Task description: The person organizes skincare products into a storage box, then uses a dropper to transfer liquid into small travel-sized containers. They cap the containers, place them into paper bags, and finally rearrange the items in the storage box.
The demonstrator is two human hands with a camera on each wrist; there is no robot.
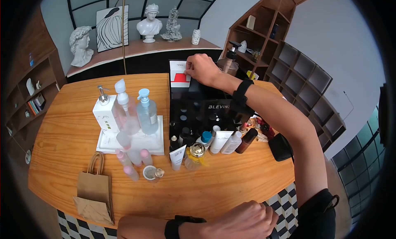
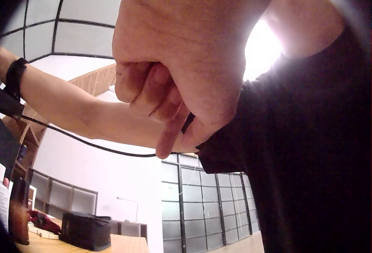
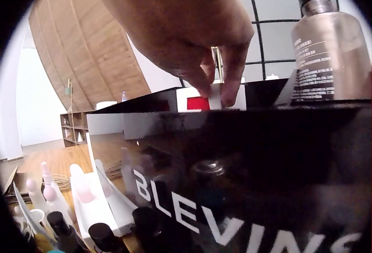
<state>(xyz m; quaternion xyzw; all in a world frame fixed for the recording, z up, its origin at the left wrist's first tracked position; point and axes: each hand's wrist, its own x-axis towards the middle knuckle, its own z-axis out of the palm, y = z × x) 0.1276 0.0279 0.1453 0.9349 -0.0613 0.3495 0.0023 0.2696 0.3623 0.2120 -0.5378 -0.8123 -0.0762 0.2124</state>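
Observation:
My right hand (image 1: 202, 69) reaches over the black glossy box (image 1: 198, 115) lettered BLEVINS. Its thumb and fingers pinch the edge of a white box with a red patch (image 1: 179, 83), at the black box's back left corner. In the right wrist view the hand (image 3: 197, 38) points down, fingertips on the white and red box (image 3: 197, 103), whose lower part is hidden behind the black wall (image 3: 232, 154). My left hand (image 1: 243, 222) hangs near the table's front edge, fingers loosely curled, holding nothing visible; the left wrist view shows this hand (image 2: 174, 61) too.
A tall pump bottle (image 1: 228, 65) stands at the black box's back right. Small bottles and tubes, one white (image 1: 177, 157), line its front. Left are a white tray (image 1: 156, 145) with pump bottles and a brown paper bag (image 1: 94, 189). A black case (image 1: 281, 147) lies right.

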